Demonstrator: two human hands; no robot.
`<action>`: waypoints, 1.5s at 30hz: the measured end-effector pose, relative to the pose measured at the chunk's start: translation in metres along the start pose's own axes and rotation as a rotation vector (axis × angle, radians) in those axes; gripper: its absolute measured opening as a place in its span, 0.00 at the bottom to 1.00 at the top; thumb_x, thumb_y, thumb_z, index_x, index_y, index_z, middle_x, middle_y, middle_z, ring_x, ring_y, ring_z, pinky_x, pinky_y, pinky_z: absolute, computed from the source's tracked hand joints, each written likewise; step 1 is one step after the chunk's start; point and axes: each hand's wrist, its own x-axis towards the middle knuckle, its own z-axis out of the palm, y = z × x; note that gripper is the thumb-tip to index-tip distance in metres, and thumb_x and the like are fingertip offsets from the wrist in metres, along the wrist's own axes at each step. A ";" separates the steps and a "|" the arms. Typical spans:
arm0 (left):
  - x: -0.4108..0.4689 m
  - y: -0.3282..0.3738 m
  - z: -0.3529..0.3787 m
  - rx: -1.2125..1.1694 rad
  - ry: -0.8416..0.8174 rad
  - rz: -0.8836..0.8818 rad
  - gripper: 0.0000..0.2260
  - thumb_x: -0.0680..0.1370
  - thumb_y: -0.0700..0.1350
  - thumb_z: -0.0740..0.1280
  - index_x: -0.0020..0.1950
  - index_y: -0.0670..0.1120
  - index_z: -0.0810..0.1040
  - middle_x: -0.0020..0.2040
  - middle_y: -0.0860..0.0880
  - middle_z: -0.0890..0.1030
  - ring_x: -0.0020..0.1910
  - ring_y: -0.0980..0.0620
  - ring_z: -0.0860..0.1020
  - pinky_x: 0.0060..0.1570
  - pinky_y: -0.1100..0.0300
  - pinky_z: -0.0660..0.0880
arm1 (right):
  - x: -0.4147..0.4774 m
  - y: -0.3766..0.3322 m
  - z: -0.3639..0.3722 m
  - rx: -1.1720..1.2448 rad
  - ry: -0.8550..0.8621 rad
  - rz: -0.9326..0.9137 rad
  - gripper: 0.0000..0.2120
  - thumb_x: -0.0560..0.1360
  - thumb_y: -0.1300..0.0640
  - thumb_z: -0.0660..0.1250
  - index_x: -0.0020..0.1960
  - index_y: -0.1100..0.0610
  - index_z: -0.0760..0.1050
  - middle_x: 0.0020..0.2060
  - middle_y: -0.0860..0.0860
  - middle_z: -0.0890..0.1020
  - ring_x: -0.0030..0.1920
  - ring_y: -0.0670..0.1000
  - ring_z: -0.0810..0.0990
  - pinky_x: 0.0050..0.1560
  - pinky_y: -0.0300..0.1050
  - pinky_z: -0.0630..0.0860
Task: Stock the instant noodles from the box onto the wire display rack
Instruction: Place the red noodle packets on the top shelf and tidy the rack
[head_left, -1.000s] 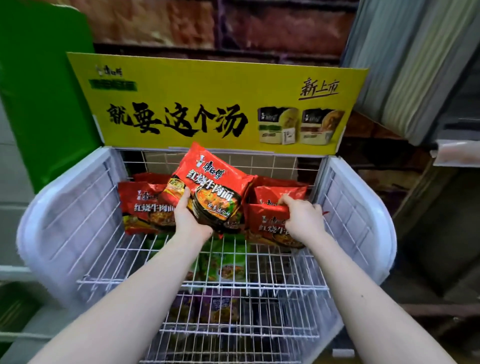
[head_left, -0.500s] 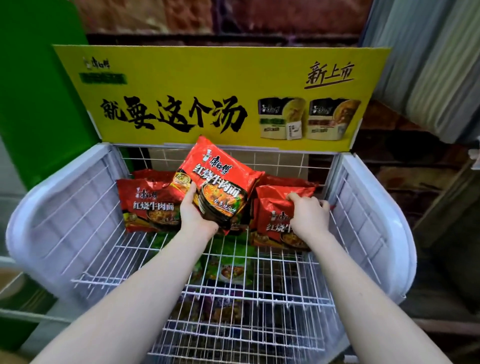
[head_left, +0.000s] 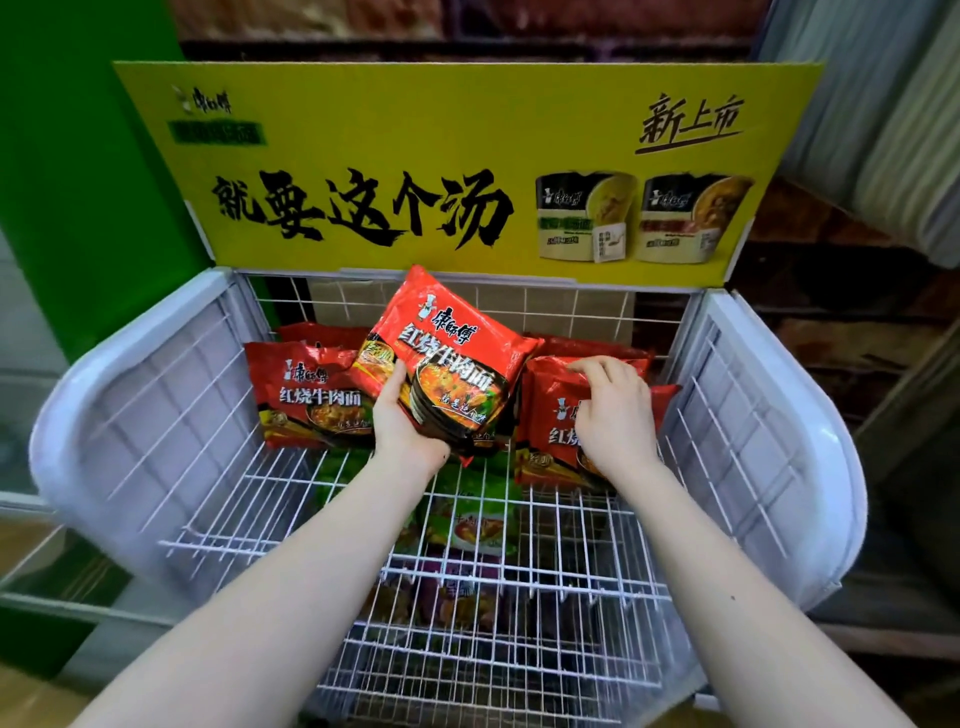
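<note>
**Soft red packets going into the top wire tier**

At the centre of the frame the left hand (head_left: 410, 421) grips a red instant-noodle packet (head_left: 447, 364) by its lower left corner, thumb on the printed face and the other fingers hidden underneath; the packet is tilted, raised above the wire display rack (head_left: 519, 525). To the right, the right hand (head_left: 613, 415) lies on the right-hand stack of packets (head_left: 550, 431), fingers curled over its top edge and pressing it toward the white side panel (head_left: 769, 436). More red packets (head_left: 306, 400) lie at centre left on the same tier, below the yellow sign (head_left: 415, 156). Green and purple packets (head_left: 467, 525) show through the wires on the tiers beneath. The box is not in view.

These packets look light and crinkly, with a brittle noodle block inside, so a hard squeeze could crack it. The glossy film may slip; I would take hold across the block's edge with a flat, broad grip rather than pinching the sealed fin alone.
</note>
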 end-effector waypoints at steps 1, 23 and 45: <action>0.000 0.001 -0.001 -0.006 0.002 -0.004 0.17 0.77 0.55 0.65 0.57 0.44 0.78 0.58 0.42 0.80 0.57 0.41 0.77 0.56 0.43 0.74 | -0.001 -0.007 -0.002 0.078 0.007 0.001 0.21 0.71 0.70 0.59 0.61 0.58 0.74 0.59 0.54 0.76 0.62 0.55 0.71 0.65 0.48 0.64; -0.035 0.084 -0.094 0.507 0.314 -0.065 0.20 0.75 0.49 0.68 0.64 0.44 0.74 0.55 0.42 0.80 0.48 0.45 0.79 0.40 0.55 0.75 | -0.052 -0.161 0.071 0.709 -0.360 0.350 0.19 0.76 0.54 0.67 0.63 0.59 0.67 0.55 0.51 0.77 0.55 0.53 0.77 0.57 0.51 0.76; 0.007 0.125 -0.129 0.252 0.499 -0.074 0.29 0.77 0.49 0.64 0.74 0.40 0.59 0.71 0.36 0.64 0.68 0.42 0.69 0.66 0.54 0.67 | -0.016 -0.198 0.144 0.801 -0.399 0.533 0.18 0.78 0.60 0.62 0.66 0.57 0.64 0.56 0.57 0.77 0.31 0.46 0.73 0.30 0.38 0.69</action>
